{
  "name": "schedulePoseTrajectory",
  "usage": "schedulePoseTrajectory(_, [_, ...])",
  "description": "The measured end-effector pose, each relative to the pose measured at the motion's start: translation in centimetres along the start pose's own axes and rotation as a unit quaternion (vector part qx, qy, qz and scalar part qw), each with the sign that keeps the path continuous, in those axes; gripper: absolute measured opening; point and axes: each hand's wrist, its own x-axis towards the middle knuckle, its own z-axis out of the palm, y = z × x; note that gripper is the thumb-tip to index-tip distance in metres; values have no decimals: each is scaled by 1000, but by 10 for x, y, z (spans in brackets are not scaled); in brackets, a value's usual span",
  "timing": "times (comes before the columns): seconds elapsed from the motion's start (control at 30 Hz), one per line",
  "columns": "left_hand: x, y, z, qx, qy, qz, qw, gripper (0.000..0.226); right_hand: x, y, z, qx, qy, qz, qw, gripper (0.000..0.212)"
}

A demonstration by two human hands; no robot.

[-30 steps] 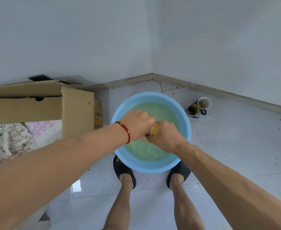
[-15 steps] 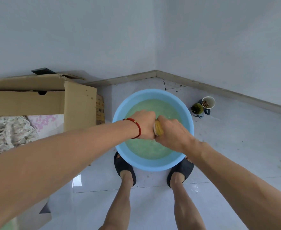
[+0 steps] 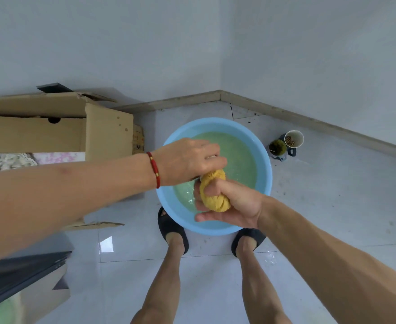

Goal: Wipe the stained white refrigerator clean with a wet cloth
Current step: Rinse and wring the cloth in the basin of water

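Since half a second ago, both hands have rotated against each other: the right hand (image 3: 233, 202) has turned palm-up and dropped toward the near rim, exposing far more of the yellow cloth (image 3: 213, 191), while the left hand (image 3: 190, 160) has stayed knuckles-up above it. Cloth is bunched into a tight twisted roll, held over the blue basin (image 3: 265, 164) of greenish water on the floor. Right fingers (image 3: 212, 187) curl round the lower part of the roll; left fingers close over its upper end, though their tips are hidden under the hand. A red bracelet (image 3: 154, 168) sits on the left wrist. Judgement: step in hand is wringing the wetted cloth, a preparatory stage; no wiping has begun, and the refrigerator does not show in this view. Next move likely calls for finishing the twist until dripping slows, keeping the roll over the basin so runoff lands in the water and not on the glossy tiles by the slippered feet (image 3: 173, 226), then carrying it to the appliance. Nearby: a cardboard box (image 3: 52, 132) to the left, two cups (image 3: 285, 143) by the far wall.
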Motion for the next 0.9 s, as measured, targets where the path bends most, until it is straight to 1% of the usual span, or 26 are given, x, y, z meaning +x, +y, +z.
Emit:
schedulePoseTrajectory(0.03, [0, -3, -2, -5, 0, 9, 1000, 17, 3, 3, 8, 44, -4, -23, 999, 19])
schedulePoseTrajectory(0.07, [1, -6, -4, -6, -1, 19, 1000, 16, 5, 5, 15, 85, -10, -42, 995, 23])
schedulePoseTrajectory(0.1, [1, -8, -6, -3, -2, 31, 1000, 15, 6, 7, 19, 108, -19, -55, 992, 33])
schedulePoseTrajectory(0.13, [1, -9, -8, 2, -5, 44, 999, 16, 6, 8, 19, 107, -25, -59, 992, 41])
schedulePoseTrajectory(0.17, [2, -10, -10, 5, -8, 54, 999, 17, 5, 6, 18, 86, -24, -56, 994, 44])
schedulePoseTrajectory(0.2, [2, -11, -13, 4, -9, 56, 998, 15, 3, 2, 17, 53, -19, -48, 997, 41])
schedulePoseTrajectory(0.27, [4, -14, -19, -11, -17, 52, 998, 10, -3, -8, 14, -20, -2, -33, 999, 23])
schedulePoseTrajectory(0.3, [6, -14, -21, -22, -23, 49, 998, 9, -5, -13, 11, -38, -6, -25, 999, 17])
schedulePoseTrajectory(0.37, [10, -14, -22, -40, -44, 45, 997, 10, -7, -22, 6, -87, -15, 9, 996, 15])
schedulePoseTrajectory(0.4, [12, -14, -23, -46, -58, 39, 996, 13, -6, -26, 4, -136, 3, 29, 990, 17])
schedulePoseTrajectory(0.47, [16, -9, -22, -31, -87, -1, 996, 13, -2, -29, 0, -254, 81, 55, 962, 17])
schedulePoseTrajectory(0.5, [18, -4, -22, -6, -114, -40, 993, 15, 3, -30, -1, -315, 125, 53, 939, 16])
schedulePoseTrajectory(0.53, [21, 1, -21, 29, -161, -91, 982, 17, 8, -31, -3, -381, 170, 38, 908, 15])
schedulePoseTrajectory(0.57, [24, 8, -19, 52, -216, -148, 964, 17, 12, -31, -4, -461, 209, 23, 862, 15])
schedulePoseTrajectory(0.6, [25, 14, -15, 43, -249, -207, 945, 16, 16, -30, -6, -548, 237, 10, 802, 15])
schedulePoseTrajectory(0.63, [25, 18, -9, 16, -259, -259, 930, 13, 20, -29, -8, -622, 255, 0, 741, 14])
schedulePoseTrajectory(0.67, [24, 18, -1, -23, -250, -303, 919, 12, 22, -29, -11, -667, 264, -7, 697, 10])
schedulePoseTrajectory(0.7, [21, 18, 7, -69, -235, -342, 907, 16, 23, -29, -13, -695, 265, -13, 668, 8])
schedulePoseTrajectory(0.77, [15, 20, 17, -147, -201, -397, 883, 27, 25, -30, -18, -742, 248, -22, 622, 19])
schedulePoseTrajectory(0.9, [12, 30, 24, -262, -198, -478, 815, 21, 28, -32, -24, -829, 185, -33, 527, 29])
